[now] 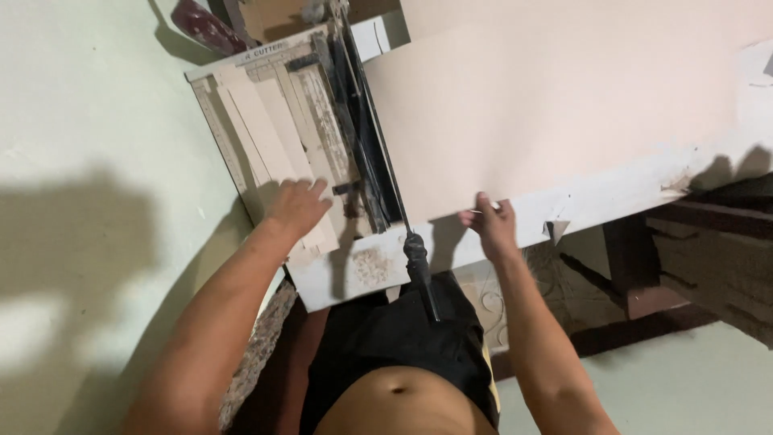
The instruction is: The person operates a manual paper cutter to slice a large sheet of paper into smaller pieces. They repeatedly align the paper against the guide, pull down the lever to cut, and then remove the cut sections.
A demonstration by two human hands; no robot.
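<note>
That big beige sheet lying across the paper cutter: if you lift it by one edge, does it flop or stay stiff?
The big beige sheet looks like thin card: it lies flat and overhangs the paper cutter without visibly drooping, so probably fairly stiff. The right hand pinches just its near edge, suggesting it is light. Being so wide, it would likely bow if lifted.

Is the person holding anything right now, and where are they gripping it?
The right hand pinches the near edge of the big cardboard sheet. The left hand holds nothing; it presses flat on cut strips on the cutter.

pale green floor [88, 121], hard shadows, dark wooden furniture [700, 258]
</note>
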